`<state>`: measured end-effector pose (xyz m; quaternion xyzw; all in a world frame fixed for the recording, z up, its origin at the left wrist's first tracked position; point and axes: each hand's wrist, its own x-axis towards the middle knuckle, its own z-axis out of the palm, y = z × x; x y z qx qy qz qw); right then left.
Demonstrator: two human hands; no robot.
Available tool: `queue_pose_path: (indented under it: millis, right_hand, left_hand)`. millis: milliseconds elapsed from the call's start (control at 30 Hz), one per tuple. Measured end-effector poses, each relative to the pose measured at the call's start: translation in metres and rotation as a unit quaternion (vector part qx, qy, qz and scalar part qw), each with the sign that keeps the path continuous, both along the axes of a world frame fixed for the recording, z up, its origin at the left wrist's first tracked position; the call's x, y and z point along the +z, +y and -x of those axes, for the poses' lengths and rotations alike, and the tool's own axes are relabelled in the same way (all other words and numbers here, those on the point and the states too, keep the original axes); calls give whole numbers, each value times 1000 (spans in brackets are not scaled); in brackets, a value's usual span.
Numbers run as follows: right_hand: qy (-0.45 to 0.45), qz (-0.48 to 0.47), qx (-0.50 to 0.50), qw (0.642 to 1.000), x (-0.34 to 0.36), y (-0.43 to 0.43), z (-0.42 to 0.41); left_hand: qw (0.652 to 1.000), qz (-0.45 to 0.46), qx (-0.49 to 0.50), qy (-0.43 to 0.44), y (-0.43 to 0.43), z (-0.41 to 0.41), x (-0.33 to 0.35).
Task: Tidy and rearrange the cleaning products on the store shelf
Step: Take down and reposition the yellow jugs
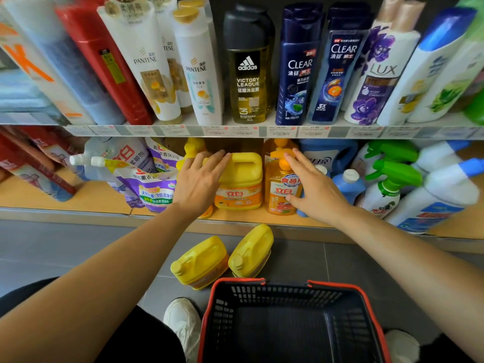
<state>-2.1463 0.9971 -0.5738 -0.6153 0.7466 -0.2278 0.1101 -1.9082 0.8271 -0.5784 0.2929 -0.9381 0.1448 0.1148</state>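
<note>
1. Cleaning products crowd the lower shelf (pixel 78 197) in the head view. A yellow jug (pixel 241 179) stands at the middle, with an orange pump bottle (pixel 281 189) just beside it on the right and slumped refill pouches (pixel 154 187) on its left.
2. The left grip (pixel 201 179) is spread flat, fingers straight over the jug's left shoulder, and closes round nothing. The right grip (pixel 314 189) is likewise spread, with fingertips at the pump head and thumb by the label, and holds nothing.
3. Risk: flat fingers give no real hold. A sideways push could tip the tall pump bottle onto the blue bottle (pixel 348 182) near it, or off the shelf's front edge.
4. Risk: shoving the jug leftward could press the leaning pouches over.
5. Risk: two floor jugs (pixel 199 263) lie tilted just beside the basket (pixel 207 310), where a shifting foot could kick them.
</note>
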Motion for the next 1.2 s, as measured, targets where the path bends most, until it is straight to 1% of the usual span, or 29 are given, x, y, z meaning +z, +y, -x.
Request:
queue_pose_path:
  millis: [67,133,200,233,267,300,367,400,467,533,567,633,700,767,800,867,933,1000,1100,1200]
  right_hand:
    - [61,22,-31,997,-1,3,-6]
    - [109,87,-52,989,-4,6,-16]
    - [95,154,-19,983,-11,8,-28]
    - [76,156,15,985,-16,7,-33]
    - [51,130,51,989,-22,6,-38]
    - [23,81,84,993,-28,4,-43]
    - [-11,-36,137,990,-42,-1,-50]
    - [-8,-83,157,984,-50,-4,-54]
    - [22,-144,194,970,-66,-9,-60]
    - [55,-192,223,954,-80,-12,-65]
    - [72,-217,233,945,-87,-12,-67]
    - [105,-255,243,930,-97,-10,-69]
    - [126,-258,244,926,-102,-8,-69]
    - [154,-249,242,925,-102,-8,-70]
    - [174,-253,241,921,-102,-9,-71]
    - [198,-295,233,905,-104,-8,-70]
    - [169,-354,208,896,-107,-4,-67]
    - [125,-381,176,899,-111,2,-63]
    - [95,-375,160,908,-117,12,-63]
    - [52,-366,146,917,-120,19,-68]
  left_hand:
    - [999,-13,-3,35,4,-5,-3]
    - [995,-36,-33,87,10,-15,-8]
    - [987,-89,-69,116,16,-30,-16]
    - [983,-131,-70,104,18,-39,-21]
    - [979,-181,-55,80,20,-49,-27]
    - [970,-236,-27,48,22,-57,-35]
    - [939,-341,43,-17,27,-73,-53]
    - [918,-388,75,-45,30,-80,-62]
    - [873,-465,120,-88,37,-91,-77]
    - [839,-510,141,-132,43,-97,-88]
    - [827,-524,147,-142,45,-99,-92]
    - [808,-554,159,-124,45,-100,-93]
    - [787,-587,166,-99,45,-100,-91]
    - [773,-605,166,-98,45,-97,-90]
    - [772,-604,168,-104,45,-95,-89]
    - [779,-590,177,-116,43,-92,-87]
    - [782,-583,188,-116,38,-92,-81]
    - [791,-572,185,-110,34,-91,-73]
    - [812,-555,159,-88,30,-85,-53]
    - [823,-551,126,-55,28,-74,-27]
